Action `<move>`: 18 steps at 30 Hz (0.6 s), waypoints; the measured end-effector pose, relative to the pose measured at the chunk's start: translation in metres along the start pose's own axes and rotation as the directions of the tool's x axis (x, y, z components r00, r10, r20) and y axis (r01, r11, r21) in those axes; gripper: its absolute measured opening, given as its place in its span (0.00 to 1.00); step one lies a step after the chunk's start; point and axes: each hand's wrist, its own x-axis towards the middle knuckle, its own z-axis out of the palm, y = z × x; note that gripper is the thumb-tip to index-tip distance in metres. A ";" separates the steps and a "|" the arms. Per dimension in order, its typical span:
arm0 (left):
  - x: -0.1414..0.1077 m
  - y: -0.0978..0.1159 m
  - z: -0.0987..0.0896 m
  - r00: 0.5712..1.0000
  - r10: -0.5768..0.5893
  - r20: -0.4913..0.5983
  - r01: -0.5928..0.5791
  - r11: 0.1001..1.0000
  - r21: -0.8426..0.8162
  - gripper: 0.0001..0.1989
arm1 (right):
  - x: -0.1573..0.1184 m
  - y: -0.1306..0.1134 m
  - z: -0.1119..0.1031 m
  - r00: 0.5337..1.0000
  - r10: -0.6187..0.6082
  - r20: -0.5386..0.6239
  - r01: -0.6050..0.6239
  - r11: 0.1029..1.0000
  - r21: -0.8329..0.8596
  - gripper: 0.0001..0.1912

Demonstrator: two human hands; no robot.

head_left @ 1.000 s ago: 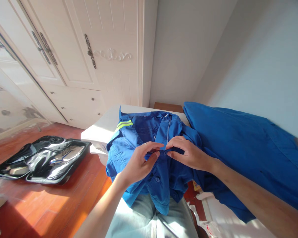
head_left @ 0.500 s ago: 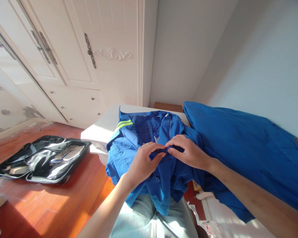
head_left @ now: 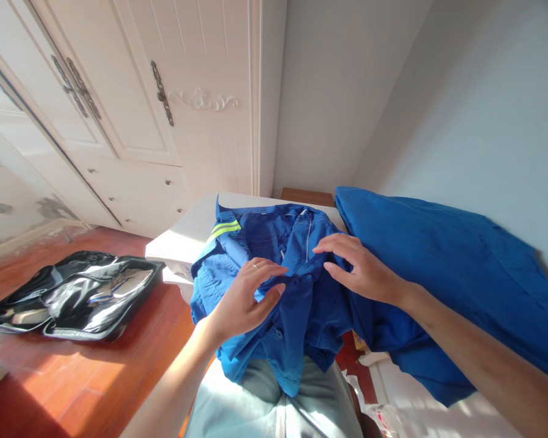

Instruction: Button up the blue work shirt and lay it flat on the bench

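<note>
A blue work jacket (head_left: pixel 296 328) with dark buttons and a yellow-and-grey reflective strip (head_left: pixel 225 229) lies across a white table and hangs over my lap. Over the left side of its front is my left hand (head_left: pixel 251 295), a ring on one finger, thumb and fingers apart. My right hand (head_left: pixel 347 261) hovers by the collar on the other side, its fingers likewise spread. Between the two hands a button (head_left: pixel 295 280) shows on the front band, and neither hand grips the cloth. Part of the jacket is hidden under my hands.
More blue clothing (head_left: pixel 438 267) is heaped along the wall on the right. The white table (head_left: pixel 173 240) has its corner at the left. An open black suitcase (head_left: pixel 114 331) lies on the red wooden floor, and a cream wardrobe (head_left: pixel 210 140) stands behind.
Both hands have let go of the jacket's front and moved apart, the left one leftwards and the right one rightwards. Their fingers have opened, and the front band now shows between them.
</note>
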 end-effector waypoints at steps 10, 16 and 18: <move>-0.017 -0.064 -0.031 0.999 -0.028 0.037 0.009 0.898 0.441 0.26 | -0.015 0.027 -0.001 0.996 0.082 0.041 -0.080 0.995 -0.065 0.20; -0.017 -0.078 -0.042 0.998 0.001 0.062 -0.032 0.867 0.497 0.20 | -0.004 0.024 -0.010 0.998 0.035 0.052 -0.032 0.998 -0.061 0.11; -0.015 -0.076 -0.046 0.998 0.062 -0.006 -0.050 0.851 0.523 0.16 | -0.001 0.022 -0.011 0.997 0.064 0.046 -0.060 0.994 -0.087 0.08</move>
